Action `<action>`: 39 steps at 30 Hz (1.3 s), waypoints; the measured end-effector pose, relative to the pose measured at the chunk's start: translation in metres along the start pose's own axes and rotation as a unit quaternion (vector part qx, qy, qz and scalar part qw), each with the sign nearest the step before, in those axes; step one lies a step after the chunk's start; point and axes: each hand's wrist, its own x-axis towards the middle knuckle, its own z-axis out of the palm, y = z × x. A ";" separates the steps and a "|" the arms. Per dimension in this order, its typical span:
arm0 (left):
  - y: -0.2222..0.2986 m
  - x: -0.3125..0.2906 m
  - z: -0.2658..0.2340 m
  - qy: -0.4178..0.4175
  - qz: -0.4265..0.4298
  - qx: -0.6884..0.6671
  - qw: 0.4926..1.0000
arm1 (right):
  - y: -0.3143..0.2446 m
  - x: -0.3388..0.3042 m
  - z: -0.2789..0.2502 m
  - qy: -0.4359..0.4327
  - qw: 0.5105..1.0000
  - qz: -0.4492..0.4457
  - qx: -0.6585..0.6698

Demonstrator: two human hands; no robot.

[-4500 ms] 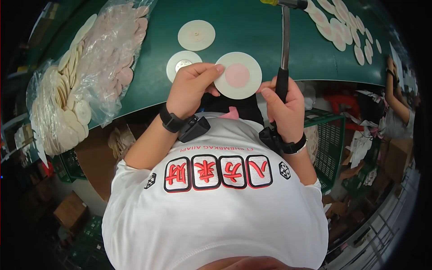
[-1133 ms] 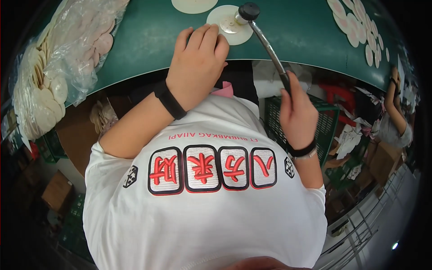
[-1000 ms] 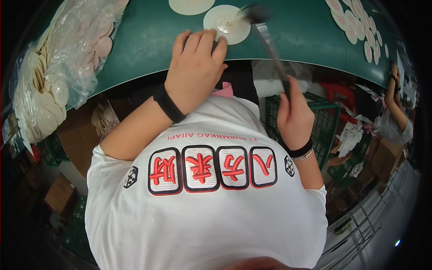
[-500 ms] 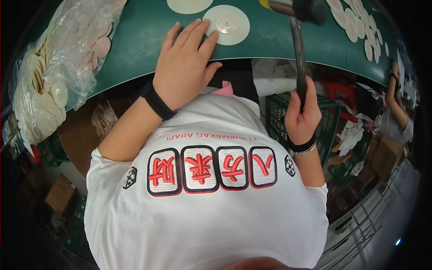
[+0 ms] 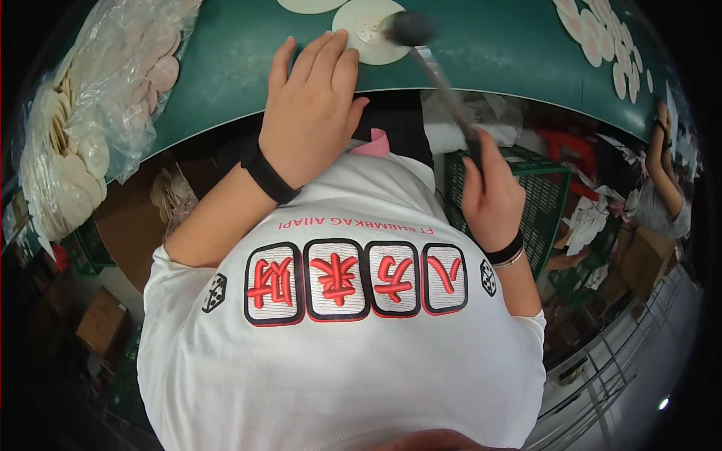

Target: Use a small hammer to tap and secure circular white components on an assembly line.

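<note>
My left hand [image 5: 312, 105] lies flat on the green table [image 5: 241, 45], fingers stretched out. Its fingertips reach the left edge of a pale round disc [image 5: 374, 54] with small dots at its centre. My right hand [image 5: 492, 192] is wrapped round the dark handle of a hammer [image 5: 444, 90]. The hammer's black head, blurred by motion, is over the right part of the disc's dotted middle. Whether it touches the disc I cannot tell. Part of a second pale disc [image 5: 312, 4] shows at the top edge, just behind the first.
A clear plastic bag [image 5: 120, 90] of many pale discs lies at the left. Loose pinkish discs [image 5: 598, 37] are scattered at the far right. Below the table edge stands a green crate [image 5: 545, 203]. Another person's arm [image 5: 659, 161] shows at the right rim.
The hammer has swung left and its head has come over the disc. My right hand has tilted left with it. The left hand stays nearly in place beside the disc.
</note>
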 end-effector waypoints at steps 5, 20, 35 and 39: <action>-0.004 0.002 0.002 0.026 0.018 0.026 0.999 | 0.001 0.005 -0.008 -0.038 0.998 0.036 0.040; -0.019 0.017 -0.021 -0.003 -0.265 -0.596 0.758 | -0.012 0.061 0.011 0.025 0.810 0.192 0.554; -0.021 0.022 -0.022 -0.164 -0.276 -0.748 0.580 | -0.014 0.084 0.005 -0.010 0.726 0.239 0.645; -0.026 0.024 -0.036 -0.105 -0.219 -0.606 0.757 | 0.007 0.090 -0.006 0.029 0.731 0.262 0.629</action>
